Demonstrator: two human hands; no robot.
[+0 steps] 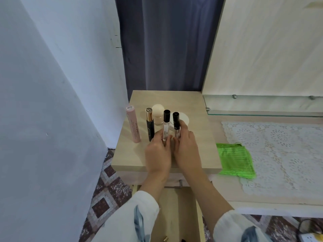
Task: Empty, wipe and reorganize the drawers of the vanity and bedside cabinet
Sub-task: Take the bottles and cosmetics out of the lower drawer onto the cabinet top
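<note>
On the cabinet top [197, 109], the left hand [158, 154] pinches the left vial [166, 125] in its grip and the right hand [187, 151] pinches the right vial [176, 124]: two black-capped vials, both upright. One pink tube [133, 126], one dark tube [150, 125] and one sponge [158, 110] stand alongside.

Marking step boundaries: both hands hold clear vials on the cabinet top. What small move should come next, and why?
Probably release both vials. The left hand grips the left vial and the right hand the right vial, both upright in line with the dark tube and pink tube; the green cloth lies unused nearby.
</note>
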